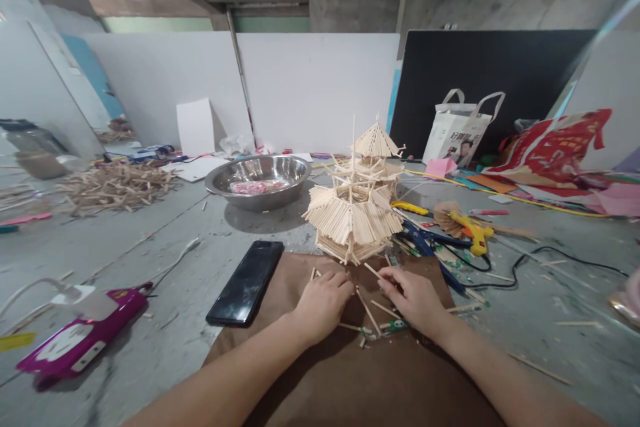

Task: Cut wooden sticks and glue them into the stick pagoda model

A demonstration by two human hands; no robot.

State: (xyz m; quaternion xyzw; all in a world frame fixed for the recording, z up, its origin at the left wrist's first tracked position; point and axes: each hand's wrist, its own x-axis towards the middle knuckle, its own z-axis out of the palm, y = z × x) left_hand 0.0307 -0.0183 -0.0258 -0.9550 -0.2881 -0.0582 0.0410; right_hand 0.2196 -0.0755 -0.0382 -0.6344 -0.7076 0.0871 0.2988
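Observation:
My right hand (413, 297) pinches a short thin wooden stick (373, 271) between thumb and fingers. Beside it, my left hand (324, 303) is closed with its fingers curled down over a brown sheet (320, 387); what they grip is hidden. Small stick ends (314, 273) show just past its knuckles. A loose stick (369, 310) lies slanted between the hands, with more pieces near it. Just beyond both hands stands a pagoda-like model (353, 217) built of wooden sticks, with a tiered, pointed roof.
A black phone (246, 283) lies left of my hands. Farther back are a steel bowl (260, 197) and a stick pile (117, 185). At right lie a yellow-and-blue glue gun (477, 235) and its black cable (515, 273). A purple power strip (85, 340) is at left.

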